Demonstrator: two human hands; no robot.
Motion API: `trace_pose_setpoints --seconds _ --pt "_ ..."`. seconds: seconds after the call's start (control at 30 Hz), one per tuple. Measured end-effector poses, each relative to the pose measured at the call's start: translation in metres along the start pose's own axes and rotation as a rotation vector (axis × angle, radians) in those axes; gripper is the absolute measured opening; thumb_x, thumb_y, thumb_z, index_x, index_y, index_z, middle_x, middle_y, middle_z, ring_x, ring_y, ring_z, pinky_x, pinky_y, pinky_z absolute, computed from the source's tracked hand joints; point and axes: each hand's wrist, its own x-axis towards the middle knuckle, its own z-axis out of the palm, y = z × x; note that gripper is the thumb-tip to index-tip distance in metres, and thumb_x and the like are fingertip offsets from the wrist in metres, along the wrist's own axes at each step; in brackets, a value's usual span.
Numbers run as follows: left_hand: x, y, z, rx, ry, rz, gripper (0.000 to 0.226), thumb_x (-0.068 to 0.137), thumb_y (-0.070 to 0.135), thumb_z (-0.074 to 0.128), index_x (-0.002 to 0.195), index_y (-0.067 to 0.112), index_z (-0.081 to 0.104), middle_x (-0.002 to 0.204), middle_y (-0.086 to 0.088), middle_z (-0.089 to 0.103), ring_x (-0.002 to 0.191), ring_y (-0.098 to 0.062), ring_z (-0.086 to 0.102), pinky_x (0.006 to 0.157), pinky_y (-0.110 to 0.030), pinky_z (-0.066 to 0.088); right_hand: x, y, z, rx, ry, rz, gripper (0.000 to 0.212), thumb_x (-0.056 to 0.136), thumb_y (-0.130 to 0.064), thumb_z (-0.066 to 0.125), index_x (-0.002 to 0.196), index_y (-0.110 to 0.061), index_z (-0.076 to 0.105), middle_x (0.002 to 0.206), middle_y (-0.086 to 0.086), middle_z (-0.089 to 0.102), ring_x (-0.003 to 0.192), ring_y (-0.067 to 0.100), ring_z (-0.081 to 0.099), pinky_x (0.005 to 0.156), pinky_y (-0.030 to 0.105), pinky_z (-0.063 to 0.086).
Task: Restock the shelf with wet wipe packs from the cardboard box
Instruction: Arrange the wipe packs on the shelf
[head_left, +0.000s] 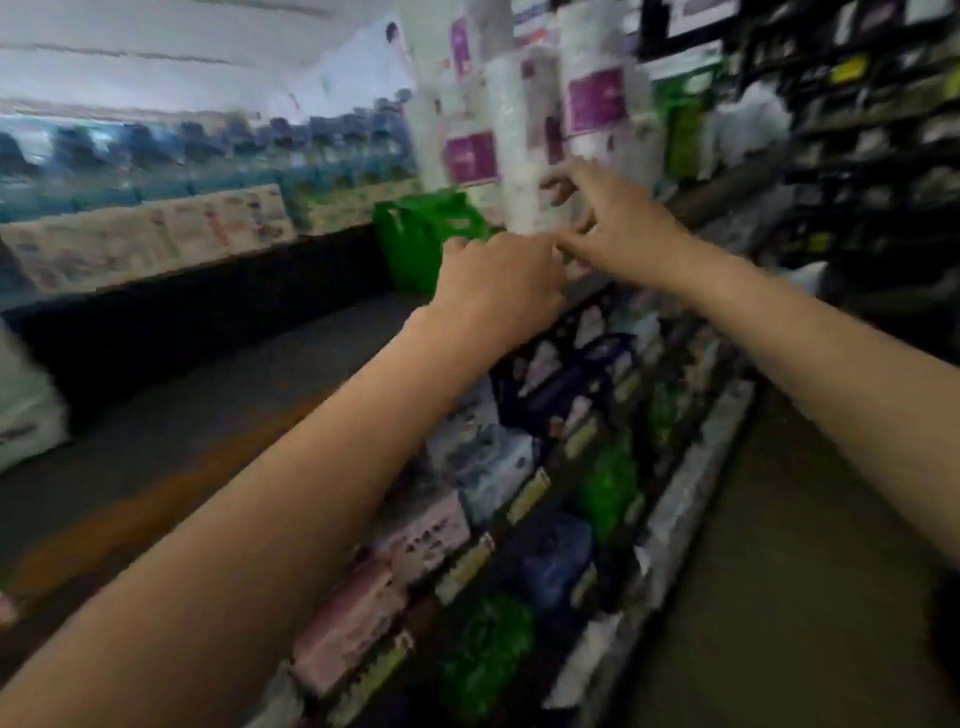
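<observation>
The view is heavily blurred. Tall white wet wipe packs (519, 156) with purple labels stand upright on the top of the shelf (727, 197) ahead of me. My right hand (618, 228) reaches to the foot of one pack, fingers on its right side and thumb low in front of it. My left hand (498, 291) is just left of it with fingers curled, knuckles at the pack's base; whether it grips anything is unclear. The cardboard box is out of view.
A green bag (415, 234) sits just behind my left hand. Below my arms the shelf rows hold pink packs (353, 618), green packs (488, 654) and blue packs (550, 556) with price tags. Stacked goods line the far left wall. Dark racks fill the right.
</observation>
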Motion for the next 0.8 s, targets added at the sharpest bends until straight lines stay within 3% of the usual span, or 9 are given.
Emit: trace_pose_setpoints --seconds 0.1,0.17,0.27,0.43,0.57,0.7,0.8 --pt "0.010 0.119 0.033 -0.181 -0.133 0.292 0.036 0.090 0.032 0.046 0.119 0.012 0.052 0.124 -0.014 0.058 0.115 -0.034 0.055 0.093 -0.042 0.042 -0.124 0.090 -0.051 -0.137 -0.096 0.369 0.040 0.086 -0.010 0.059 0.124 -0.005 0.049 0.115 0.012 0.060 0.099 0.024 0.058 0.081 0.030 0.044" --pt "-0.002 0.196 0.057 -0.283 -0.257 0.525 0.037 0.090 0.034 0.048 0.120 0.012 0.051 0.125 -0.013 0.057 0.115 -0.032 0.055 0.093 -0.043 0.043 -0.226 0.133 -0.076 -0.186 -0.120 0.628 0.037 0.089 -0.013 0.057 0.123 -0.006 0.048 0.112 0.010 0.062 0.098 0.022 0.059 0.080 0.027 0.043" --pt "-0.041 0.299 0.092 -0.228 -0.422 0.790 0.038 0.090 0.036 0.047 0.123 0.016 0.049 0.126 -0.007 0.056 0.117 -0.029 0.053 0.097 -0.042 0.039 -0.372 0.168 -0.096 -0.213 -0.284 1.001 0.042 0.092 -0.016 0.054 0.131 -0.009 0.041 0.119 0.010 0.059 0.104 0.025 0.058 0.080 0.030 0.045" --pt "-0.077 0.427 0.118 -0.177 -0.496 0.947 0.033 0.090 0.030 0.045 0.118 0.014 0.053 0.123 -0.010 0.058 0.116 -0.031 0.054 0.098 -0.042 0.034 -0.527 0.201 -0.138 -0.301 -0.378 1.308 0.043 0.091 -0.013 0.053 0.131 -0.005 0.042 0.124 0.013 0.055 0.111 0.028 0.054 0.079 0.027 0.042" --pt "-0.091 0.519 0.133 -0.194 -0.595 1.067 0.033 0.090 0.025 0.046 0.119 0.012 0.053 0.124 -0.012 0.056 0.114 -0.034 0.054 0.093 -0.041 0.043 -0.613 0.231 -0.181 -0.346 -0.430 1.450 0.023 0.090 -0.013 0.053 0.111 -0.005 0.052 0.111 0.017 0.053 0.104 0.026 0.054 0.082 0.031 0.041" --pt "-0.109 0.614 0.159 -0.174 -0.716 1.146 0.033 0.093 0.024 0.043 0.122 0.010 0.050 0.125 -0.011 0.054 0.111 -0.032 0.055 0.091 -0.039 0.047 -0.701 0.274 -0.219 -0.389 -0.511 1.614 0.047 0.089 -0.022 0.057 0.132 -0.007 0.044 0.137 0.016 0.046 0.126 0.033 0.043 0.098 0.036 0.042" --pt "-0.120 0.684 0.178 -0.221 -0.749 1.163 0.041 0.093 0.027 0.044 0.132 0.013 0.042 0.130 -0.009 0.050 0.115 -0.031 0.053 0.092 -0.039 0.046 -0.760 0.301 -0.246 -0.420 -0.449 1.767 0.060 0.090 -0.027 0.056 0.140 -0.003 0.032 0.143 0.021 0.037 0.130 0.036 0.039 0.100 0.039 0.042"
